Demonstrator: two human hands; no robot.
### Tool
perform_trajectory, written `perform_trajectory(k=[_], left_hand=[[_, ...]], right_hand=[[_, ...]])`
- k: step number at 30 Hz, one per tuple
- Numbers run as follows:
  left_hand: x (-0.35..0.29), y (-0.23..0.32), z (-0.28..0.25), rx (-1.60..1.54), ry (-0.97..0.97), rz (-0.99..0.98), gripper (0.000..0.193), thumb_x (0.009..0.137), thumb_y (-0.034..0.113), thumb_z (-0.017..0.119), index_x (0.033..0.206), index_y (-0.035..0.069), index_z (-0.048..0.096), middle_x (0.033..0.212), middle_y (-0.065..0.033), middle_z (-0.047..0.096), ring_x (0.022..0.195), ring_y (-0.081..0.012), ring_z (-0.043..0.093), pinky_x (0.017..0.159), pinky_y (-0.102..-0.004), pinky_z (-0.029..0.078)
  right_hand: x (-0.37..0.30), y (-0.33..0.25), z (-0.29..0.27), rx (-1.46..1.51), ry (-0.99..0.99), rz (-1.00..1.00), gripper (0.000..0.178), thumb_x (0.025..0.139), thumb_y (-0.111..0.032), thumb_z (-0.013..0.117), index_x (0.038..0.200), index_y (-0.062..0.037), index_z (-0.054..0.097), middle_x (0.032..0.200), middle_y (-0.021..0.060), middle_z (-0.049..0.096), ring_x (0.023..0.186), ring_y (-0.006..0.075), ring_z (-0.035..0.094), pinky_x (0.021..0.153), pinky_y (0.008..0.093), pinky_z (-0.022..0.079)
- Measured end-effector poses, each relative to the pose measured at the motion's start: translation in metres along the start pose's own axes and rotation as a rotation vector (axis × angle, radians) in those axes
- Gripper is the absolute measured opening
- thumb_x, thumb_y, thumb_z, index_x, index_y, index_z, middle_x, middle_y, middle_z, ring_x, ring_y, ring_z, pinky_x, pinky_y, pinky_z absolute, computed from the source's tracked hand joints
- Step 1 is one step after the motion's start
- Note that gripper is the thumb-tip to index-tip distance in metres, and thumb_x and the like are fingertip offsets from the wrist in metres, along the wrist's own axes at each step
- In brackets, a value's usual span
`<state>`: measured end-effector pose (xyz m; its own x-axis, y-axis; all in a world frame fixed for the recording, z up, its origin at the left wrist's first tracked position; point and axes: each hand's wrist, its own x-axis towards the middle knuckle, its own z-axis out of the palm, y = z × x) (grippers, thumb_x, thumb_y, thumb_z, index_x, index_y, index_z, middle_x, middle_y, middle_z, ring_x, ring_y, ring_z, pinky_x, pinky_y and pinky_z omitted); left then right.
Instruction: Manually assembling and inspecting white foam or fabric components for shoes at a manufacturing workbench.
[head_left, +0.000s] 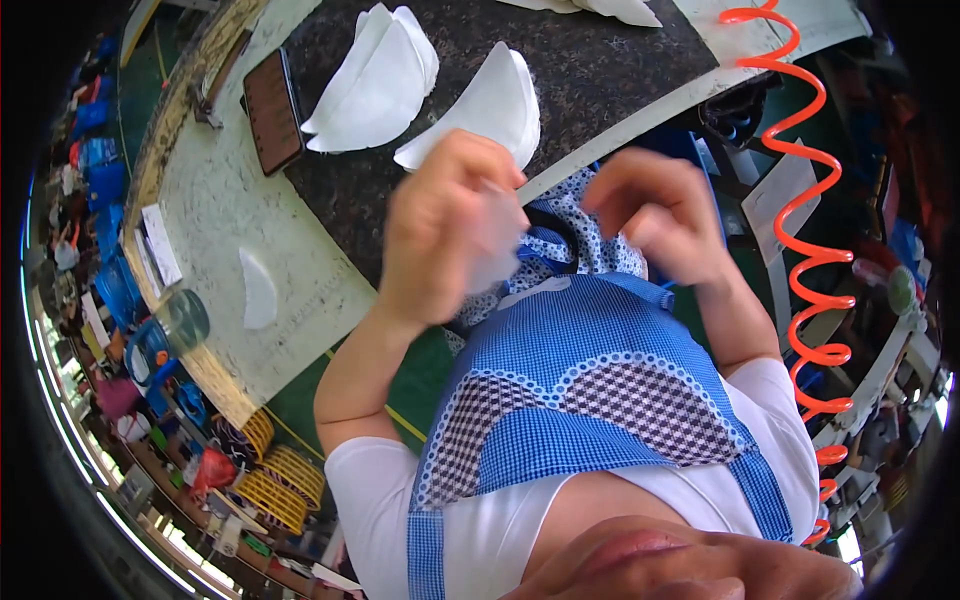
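My left hand [430,230] is closed on a thin white piece [495,240] that hangs from its fingers, blurred by motion. My right hand [665,215] hovers a little to the right of it, fingers curled and smeared, and I cannot make out anything in it. Both hands are above my lap, in front of my blue checked apron [590,300]. Just beyond the left hand, a stack of white crescent-shaped pieces [490,110] rests on a dark speckled mat [570,70]. A second white stack [375,85] lies further left on the mat.
A phone [272,112] lies at the mat's left edge. One loose white crescent [258,290] and a greenish tape roll [185,318] are on the pale table [290,250]. An orange coiled hose [815,160] hangs at the right. Yellow baskets [280,490] stand at lower left.
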<state>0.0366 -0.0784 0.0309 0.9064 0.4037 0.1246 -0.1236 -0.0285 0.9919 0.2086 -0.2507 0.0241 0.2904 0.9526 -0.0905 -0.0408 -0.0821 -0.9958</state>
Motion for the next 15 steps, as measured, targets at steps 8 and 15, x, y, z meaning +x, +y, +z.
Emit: perform_trajectory(k=[8,15], left_hand=[[-0.057,0.005,-0.009,-0.067,0.116,-0.529,0.103,0.078,0.001,0.080,0.157,0.013,0.015,0.072,-0.0032,0.066,0.061,-0.0046,0.061,0.054,-0.0161,0.045],[-0.002,-0.023,-0.032,0.184,0.453,-0.233,0.051,0.086,0.007,0.075,0.128,0.003,0.045,0.070,-0.0012,0.062,0.058,-0.0064,0.057,0.054,-0.0188,0.044]], right_hand=[[0.017,0.036,-0.007,0.029,-0.259,0.130,0.020,0.086,-0.022,0.077,0.091,-0.0032,0.073,0.069,0.0009,0.064,0.061,0.0067,0.056,0.056,0.0218,0.044],[0.108,0.011,-0.020,-0.395,-0.104,0.019,0.034,0.089,-0.031,0.074,0.078,-0.0009,0.064,0.060,0.0007,0.057,0.054,0.0053,0.053,0.050,0.0217,0.040]])
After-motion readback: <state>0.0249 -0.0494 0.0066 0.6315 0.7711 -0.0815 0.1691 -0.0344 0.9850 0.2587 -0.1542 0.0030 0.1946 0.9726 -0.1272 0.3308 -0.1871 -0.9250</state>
